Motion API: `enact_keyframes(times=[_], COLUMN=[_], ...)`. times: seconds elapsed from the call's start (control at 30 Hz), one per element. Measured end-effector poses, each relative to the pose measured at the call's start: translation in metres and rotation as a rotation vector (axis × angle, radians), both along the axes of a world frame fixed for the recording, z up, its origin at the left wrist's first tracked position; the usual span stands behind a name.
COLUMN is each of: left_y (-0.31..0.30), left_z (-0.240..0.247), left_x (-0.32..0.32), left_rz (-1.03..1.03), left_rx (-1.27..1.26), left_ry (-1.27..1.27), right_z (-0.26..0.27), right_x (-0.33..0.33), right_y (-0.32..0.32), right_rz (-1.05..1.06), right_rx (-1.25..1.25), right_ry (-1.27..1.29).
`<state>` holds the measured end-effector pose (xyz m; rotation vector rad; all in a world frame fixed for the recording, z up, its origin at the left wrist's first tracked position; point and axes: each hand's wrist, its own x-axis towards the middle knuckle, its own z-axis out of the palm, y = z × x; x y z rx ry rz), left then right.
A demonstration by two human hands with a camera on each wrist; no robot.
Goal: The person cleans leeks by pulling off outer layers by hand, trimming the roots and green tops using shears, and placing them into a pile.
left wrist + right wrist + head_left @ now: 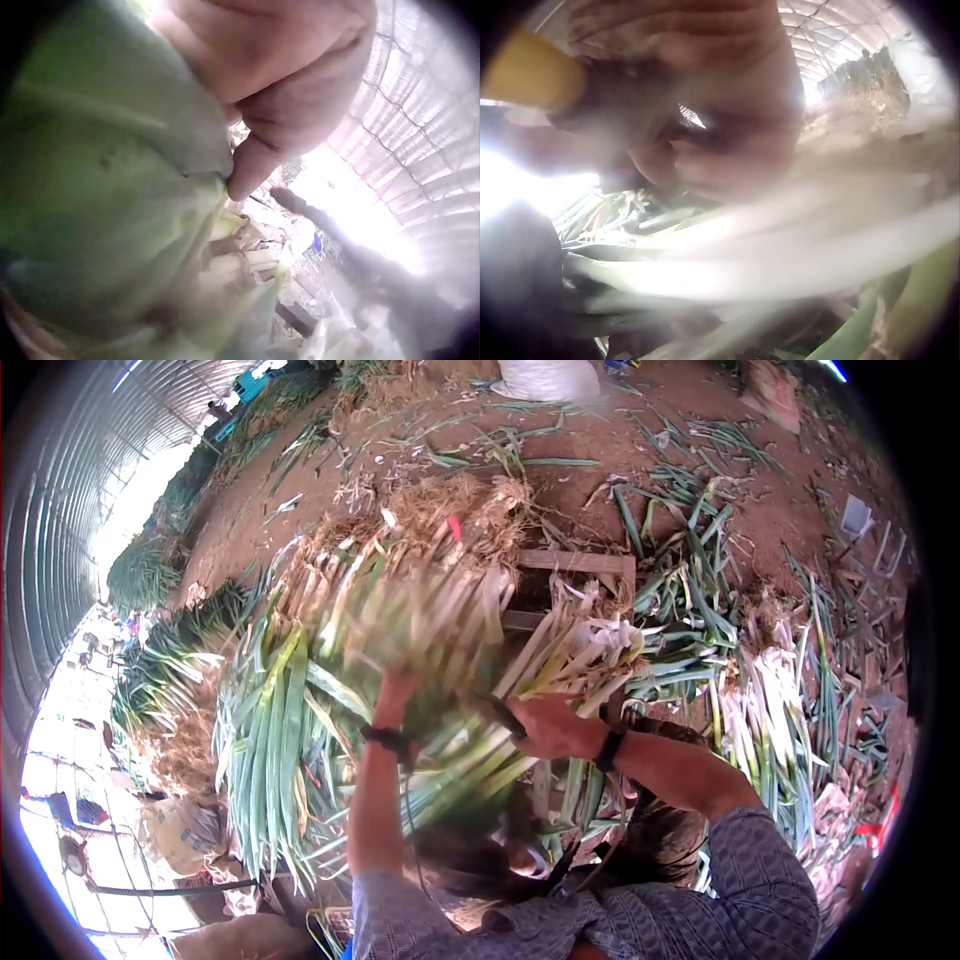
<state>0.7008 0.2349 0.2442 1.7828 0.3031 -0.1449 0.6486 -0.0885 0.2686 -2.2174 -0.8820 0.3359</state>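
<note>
My left hand (400, 685) grips blurred, long green onions (425, 610) over the large pile. Broad green leaves (105, 150) fill the left side of the left wrist view, with the fingers (255, 161) curled at their edge. To the right, my right hand (555, 725) is curled around a dark, handle-like tool (495, 712), whose end points toward the left hand. In the right wrist view a yellow cylindrical part (536, 75) sticks out beside the curled fingers; I cannot tell the tool's kind. Pale onion stalks (780, 262) streak below that hand.
A wooden frame (575, 562) shows beneath the onions. Another onion bundle (770, 700) lies at the right, and more onions (170, 670) are heaped at the left. A white sack (548, 378) stands on the dirt floor (620, 450) at the back.
</note>
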Motion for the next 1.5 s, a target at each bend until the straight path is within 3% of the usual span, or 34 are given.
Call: enact_keyframes(times=[0.17,0.27,0.37,0.47,0.63,0.87,0.97,1.07,1.27,1.33,1.4,1.47,1.5], left_y=[-0.007,-0.009,-0.007,-0.023,0.008,-0.001,0.001,0.004,-0.015,-0.021,-0.015,-0.002,0.001], left_z=[0.019,0.021,0.015,0.030,-0.025,-0.014,-0.023,-0.022,0.009,0.016,0.011,-0.005,-0.009], left_x=[-0.015,-0.015,-0.016,-0.026,-0.010,-0.015,-0.020,-0.020,-0.055,-0.075,-0.084,-0.084,-0.089], left_rz=[-0.073,-0.067,-0.220,0.005,-0.040,0.015,-0.029,-0.022,-0.042,-0.376,-0.404,-0.111,-0.105], left_rx=[-0.206,-0.078,-0.033,-0.238,-0.104,-0.118,0.062,0.217,0.219,0.677,0.704,0.294,0.216], left_ry=[-0.053,0.060,-0.126,0.064,-0.023,0.043,-0.118,0.053,0.110,-0.305,-0.275,0.198,0.192], right_z=[0.000,0.006,-0.003,0.002,0.003,-0.017,-0.017,-0.011,-0.009,-0.018,-0.027,-0.025,-0.023], right_x=[-0.001,-0.003,-0.007,-0.011,-0.008,0.004,0.012,0.022,0.038,0.045,0.048,0.047,0.047], right_y=[0.006,0.007,0.009,0.008,0.008,0.017,0.018,0.018,0.017,0.018,0.020,0.022,0.023], right_rz=[0.001,0.013,0.003,0.004,-0.026,-0.054,-0.089,-0.126,-0.131,-0.145,-0.142,-0.129,-0.127], right_rx=[-0.082,0.034,-0.001,-0.078,-0.066,-0.045,0.040,0.016,0.047,0.056,0.031,-0.001,-0.003], right_ry=[-0.028,0.045,0.128,0.113,0.098,0.068,0.117,0.153,0.227,0.252,0.229,0.182,0.169])
